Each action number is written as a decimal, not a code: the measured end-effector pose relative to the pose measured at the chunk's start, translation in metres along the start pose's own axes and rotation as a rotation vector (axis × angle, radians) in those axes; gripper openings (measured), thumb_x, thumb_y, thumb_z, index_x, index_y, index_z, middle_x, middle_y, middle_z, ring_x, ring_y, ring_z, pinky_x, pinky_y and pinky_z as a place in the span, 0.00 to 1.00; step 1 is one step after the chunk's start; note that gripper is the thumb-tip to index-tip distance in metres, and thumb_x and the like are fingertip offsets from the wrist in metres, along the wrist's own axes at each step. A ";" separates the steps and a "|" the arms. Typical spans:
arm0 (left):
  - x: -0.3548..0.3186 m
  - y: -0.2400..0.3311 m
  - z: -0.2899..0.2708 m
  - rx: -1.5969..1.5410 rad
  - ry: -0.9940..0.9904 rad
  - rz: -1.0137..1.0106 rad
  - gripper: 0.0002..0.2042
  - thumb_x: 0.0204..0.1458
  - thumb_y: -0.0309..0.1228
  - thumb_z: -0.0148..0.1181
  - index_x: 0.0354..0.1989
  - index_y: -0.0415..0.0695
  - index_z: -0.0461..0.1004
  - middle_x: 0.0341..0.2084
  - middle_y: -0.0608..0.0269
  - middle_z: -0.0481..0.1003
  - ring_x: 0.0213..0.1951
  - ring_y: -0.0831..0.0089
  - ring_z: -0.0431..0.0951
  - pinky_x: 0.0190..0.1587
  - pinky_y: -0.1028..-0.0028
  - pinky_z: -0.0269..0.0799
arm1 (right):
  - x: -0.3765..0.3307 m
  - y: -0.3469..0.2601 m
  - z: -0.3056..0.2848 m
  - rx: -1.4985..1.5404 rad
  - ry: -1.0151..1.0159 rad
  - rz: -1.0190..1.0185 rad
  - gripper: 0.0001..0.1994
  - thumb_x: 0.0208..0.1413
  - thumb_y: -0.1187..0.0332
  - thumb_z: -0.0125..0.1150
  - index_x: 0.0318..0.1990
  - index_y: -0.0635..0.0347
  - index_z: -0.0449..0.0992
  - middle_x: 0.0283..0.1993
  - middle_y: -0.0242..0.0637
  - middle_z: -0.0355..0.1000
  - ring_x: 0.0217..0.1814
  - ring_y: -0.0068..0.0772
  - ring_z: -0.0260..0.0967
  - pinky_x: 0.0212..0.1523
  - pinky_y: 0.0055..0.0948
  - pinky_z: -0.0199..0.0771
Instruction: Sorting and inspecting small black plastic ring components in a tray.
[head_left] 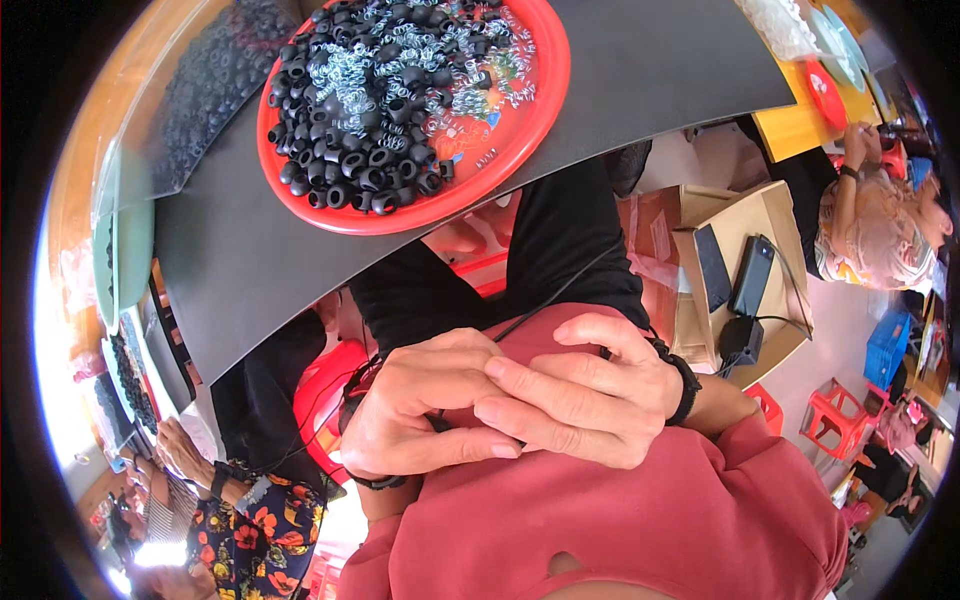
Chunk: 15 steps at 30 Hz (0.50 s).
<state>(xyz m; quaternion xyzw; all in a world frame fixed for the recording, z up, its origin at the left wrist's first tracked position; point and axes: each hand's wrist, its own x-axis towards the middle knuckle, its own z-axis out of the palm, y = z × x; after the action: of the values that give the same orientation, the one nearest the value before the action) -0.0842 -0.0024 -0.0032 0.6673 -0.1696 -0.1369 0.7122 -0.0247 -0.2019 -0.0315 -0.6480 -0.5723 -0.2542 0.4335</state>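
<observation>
In front of my body, above my lap, my left hand (425,405) and my right hand (600,395) are brought together. The fingers of the left hand are curled, with its thumb stretched toward the right hand. My right fingers lie bent across the left fingertips. Only slivers of something dark show between the hands, too little to name. Beyond them, on the dark table, is a red round tray (545,120) heaped with small black hollow caps (345,170) and small silvery springs (350,80).
The dark grey tabletop (650,70) has its near edge above my knees. An open cardboard box (690,290) with a black power bank (752,275) and cables stands at right. A clear bag of black parts (215,90) lies at left. Other people sit on both sides; red stools (835,420) stand at right.
</observation>
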 end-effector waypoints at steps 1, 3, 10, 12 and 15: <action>0.001 0.000 -0.001 0.009 -0.016 0.001 0.11 0.39 0.27 0.72 0.32 0.38 0.81 0.30 0.54 0.77 0.36 0.59 0.75 0.42 0.66 0.68 | 0.000 0.000 0.000 -0.002 0.001 0.002 0.19 0.38 0.69 0.62 0.40 0.70 0.80 0.40 0.49 0.76 0.29 0.29 0.71 0.36 0.32 0.70; 0.002 0.000 -0.002 0.018 -0.035 0.001 0.11 0.39 0.27 0.72 0.32 0.38 0.81 0.31 0.54 0.77 0.37 0.59 0.75 0.42 0.66 0.68 | 0.000 -0.001 0.001 -0.004 0.018 0.012 0.20 0.37 0.68 0.62 0.40 0.70 0.80 0.40 0.49 0.76 0.29 0.29 0.71 0.36 0.32 0.70; 0.002 -0.003 -0.006 -0.003 -0.033 0.039 0.10 0.41 0.27 0.72 0.33 0.38 0.81 0.31 0.54 0.77 0.37 0.59 0.75 0.43 0.66 0.68 | 0.002 0.000 -0.002 -0.056 -0.062 0.052 0.13 0.48 0.66 0.63 0.41 0.60 0.82 0.43 0.41 0.78 0.33 0.23 0.74 0.39 0.30 0.69; 0.001 -0.004 -0.007 -0.008 -0.016 0.036 0.10 0.42 0.27 0.71 0.33 0.38 0.80 0.31 0.54 0.77 0.36 0.59 0.75 0.43 0.66 0.68 | 0.004 0.002 -0.001 -0.057 -0.075 0.044 0.14 0.49 0.66 0.63 0.42 0.60 0.82 0.43 0.41 0.78 0.33 0.23 0.74 0.40 0.30 0.70; 0.002 -0.005 -0.010 -0.019 -0.013 0.035 0.10 0.42 0.27 0.71 0.32 0.37 0.80 0.30 0.54 0.77 0.36 0.59 0.75 0.42 0.66 0.68 | 0.006 0.004 0.000 -0.033 -0.095 0.054 0.14 0.49 0.65 0.63 0.42 0.60 0.82 0.43 0.41 0.78 0.33 0.24 0.74 0.41 0.29 0.70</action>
<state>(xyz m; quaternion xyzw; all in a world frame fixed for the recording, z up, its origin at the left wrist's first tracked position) -0.0786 0.0053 -0.0091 0.6565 -0.1849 -0.1303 0.7196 -0.0198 -0.1989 -0.0275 -0.6816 -0.5702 -0.2209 0.4020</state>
